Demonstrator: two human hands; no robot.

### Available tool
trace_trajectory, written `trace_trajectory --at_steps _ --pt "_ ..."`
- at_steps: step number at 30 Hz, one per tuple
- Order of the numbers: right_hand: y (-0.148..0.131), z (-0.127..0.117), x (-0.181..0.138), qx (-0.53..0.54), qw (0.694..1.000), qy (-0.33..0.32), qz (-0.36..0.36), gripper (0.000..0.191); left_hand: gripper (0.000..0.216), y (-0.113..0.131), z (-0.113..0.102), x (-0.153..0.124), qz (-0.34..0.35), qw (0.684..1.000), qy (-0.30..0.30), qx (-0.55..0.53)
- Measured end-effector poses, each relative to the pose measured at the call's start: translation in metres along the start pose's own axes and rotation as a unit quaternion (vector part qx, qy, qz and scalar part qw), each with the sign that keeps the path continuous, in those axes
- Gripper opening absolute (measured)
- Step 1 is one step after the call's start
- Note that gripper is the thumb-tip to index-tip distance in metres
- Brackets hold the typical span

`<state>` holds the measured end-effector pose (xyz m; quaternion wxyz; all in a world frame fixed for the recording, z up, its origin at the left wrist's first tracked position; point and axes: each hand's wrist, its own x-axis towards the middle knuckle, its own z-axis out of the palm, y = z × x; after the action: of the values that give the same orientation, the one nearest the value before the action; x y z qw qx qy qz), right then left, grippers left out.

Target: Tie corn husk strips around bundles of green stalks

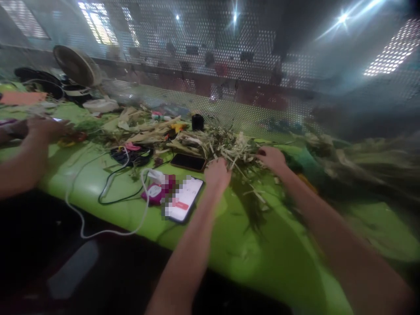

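Observation:
A pile of dry pale leaf strips and green stems (pixel 229 146) lies on the bright green table (pixel 282 253). My left hand (pixel 216 174) rests at the pile's near left edge, its fingers curled into the strips. My right hand (pixel 271 158) is at the pile's right side, fingers bent down onto the leaves. The frame is blurred, so what each hand pinches is unclear. A lit phone (pixel 183 199) lies just left of my left forearm.
A dark phone (pixel 188 162) sits beside the pile. White and black cables (pixel 111 192) run over the table's front edge. Another person's hand (pixel 46 127) works at the far left. A fan (pixel 77 66), a black cup (pixel 197 122) and more leaf scraps (pixel 147 127) lie behind.

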<state>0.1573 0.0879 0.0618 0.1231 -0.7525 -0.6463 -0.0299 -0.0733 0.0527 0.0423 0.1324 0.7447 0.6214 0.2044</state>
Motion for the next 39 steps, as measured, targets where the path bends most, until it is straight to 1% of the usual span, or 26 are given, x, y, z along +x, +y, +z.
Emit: trace_trajectory --at_steps 2,3,5,9,11,13,15,16,18,19,20,21,22,23,24,26,27,30,32,35,37,39 --pt "0.004 -0.009 -0.001 0.024 0.999 0.037 0.009 0.023 0.028 0.001 0.008 0.0 0.015 0.998 -0.054 0.012" --pt "0.006 -0.013 -0.001 0.032 0.998 0.057 0.016 0.023 0.027 0.004 0.012 -0.002 0.022 0.997 -0.071 0.017" --pt "0.011 -0.02 0.0 0.03 0.995 0.091 0.041 0.022 0.023 0.009 0.02 -0.006 0.034 0.996 -0.078 0.017" --pt "0.023 -0.028 0.004 0.013 0.984 0.141 0.108 0.024 0.024 0.015 0.027 -0.01 0.06 0.995 -0.074 -0.007" --pt "0.03 -0.03 0.006 0.014 0.98 0.146 0.137 0.027 0.025 0.015 0.027 -0.01 0.053 0.995 -0.079 -0.017" --pt "0.033 -0.033 0.006 0.012 0.979 0.14 0.147 0.029 0.026 0.014 0.026 -0.008 0.038 0.995 -0.086 -0.022" --pt "0.03 -0.037 0.004 -0.015 0.983 0.143 0.112 0.03 0.028 0.015 0.027 -0.007 0.028 0.995 -0.091 -0.023" --pt "0.024 -0.038 0.002 -0.034 0.984 0.156 0.078 0.032 0.028 0.015 0.028 -0.007 0.029 0.995 -0.09 -0.022" --pt "0.004 -0.04 -0.003 -0.065 0.978 0.197 -0.006 0.038 0.028 0.018 0.032 -0.009 0.051 0.996 -0.077 -0.013" --pt "-0.011 -0.039 -0.006 -0.055 0.976 0.2 -0.058 0.04 0.029 0.02 0.035 -0.011 0.07 0.995 -0.067 -0.008" --pt "-0.027 -0.037 -0.008 -0.031 0.977 0.184 -0.107 0.036 0.031 0.022 0.038 -0.013 0.088 0.994 -0.059 -0.003" --pt "-0.045 -0.032 -0.011 -0.011 0.977 0.13 -0.17 0.033 0.034 0.024 0.041 -0.014 0.103 0.993 -0.055 0.0" --pt "-0.062 -0.026 -0.013 -0.001 0.974 0.057 -0.219 0.029 0.037 0.026 0.043 -0.016 0.107 0.993 -0.057 0.003" --pt "-0.079 -0.018 -0.014 -0.009 0.972 -0.013 -0.236 0.026 0.04 0.028 0.046 -0.018 0.104 0.993 -0.063 0.006" --pt "-0.093 -0.009 -0.015 -0.031 0.973 -0.062 -0.219 0.024 0.041 0.03 0.047 -0.019 0.098 0.993 -0.067 0.008" --pt "-0.115 0.01 -0.015 -0.045 0.977 -0.082 -0.194 0.024 0.041 0.032 0.048 -0.021 0.096 0.992 -0.077 0.012" --pt "-0.122 0.018 -0.014 -0.05 0.979 -0.089 -0.178 0.024 0.04 0.033 0.048 -0.021 0.101 0.991 -0.082 0.014" --pt "-0.127 0.032 -0.007 -0.047 0.982 -0.108 -0.148 0.019 0.04 0.033 0.045 -0.022 0.112 0.989 -0.099 0.013" --pt "-0.121 0.029 0.0 -0.029 0.982 -0.118 -0.141 0.018 0.043 0.033 0.043 -0.022 0.107 0.989 -0.102 0.01" --pt "-0.107 0.013 0.011 0.013 0.984 -0.12 -0.134 0.019 0.051 0.032 0.043 -0.022 0.099 0.991 -0.093 0.001" --pt "-0.097 0.002 0.015 0.039 0.987 -0.103 -0.118 0.022 0.052 0.03 0.044 -0.023 0.106 0.991 -0.082 -0.013" --pt "-0.09 -0.006 0.011 0.057 0.991 -0.076 -0.098 0.022 0.049 0.028 0.044 -0.024 0.125 0.99 -0.062 -0.027"
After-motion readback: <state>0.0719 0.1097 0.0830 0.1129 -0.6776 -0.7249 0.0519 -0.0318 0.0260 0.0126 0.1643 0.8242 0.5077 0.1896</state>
